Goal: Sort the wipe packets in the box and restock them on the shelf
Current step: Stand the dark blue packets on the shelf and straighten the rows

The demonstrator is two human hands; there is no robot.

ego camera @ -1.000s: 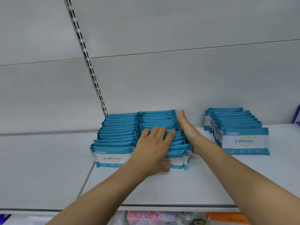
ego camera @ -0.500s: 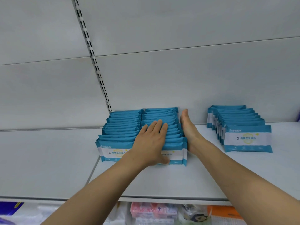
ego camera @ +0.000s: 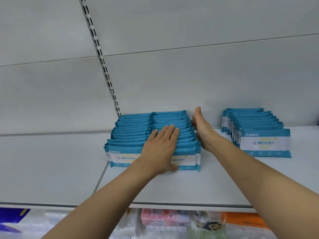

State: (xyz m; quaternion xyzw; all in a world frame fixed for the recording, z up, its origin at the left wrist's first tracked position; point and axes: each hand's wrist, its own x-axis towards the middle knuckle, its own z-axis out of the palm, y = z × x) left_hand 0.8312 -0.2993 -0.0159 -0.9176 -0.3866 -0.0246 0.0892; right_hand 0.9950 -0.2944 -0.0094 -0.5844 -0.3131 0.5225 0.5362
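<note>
Two adjoining rows of blue wipe packets [ego camera: 151,133] stand on the white shelf [ego camera: 172,187], a third row [ego camera: 255,128] well apart to the right. Uneven pressure could topple the upright packets forward. The left hand [ego camera: 160,149] lies flat, fingers straight, atop the right-hand row; the right hand [ego camera: 202,128], extended edgewise, touches its side.

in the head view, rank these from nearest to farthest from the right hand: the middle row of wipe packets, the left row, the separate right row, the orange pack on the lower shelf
From the right hand:
1. Middle row of wipe packets: touching its right side.
2. Right row: apart, to the right on the same shelf.
3. Left row: beyond the middle row; close to the right row's distance, hard to call.
4. Orange pack: lower shelf, bottom right.
</note>
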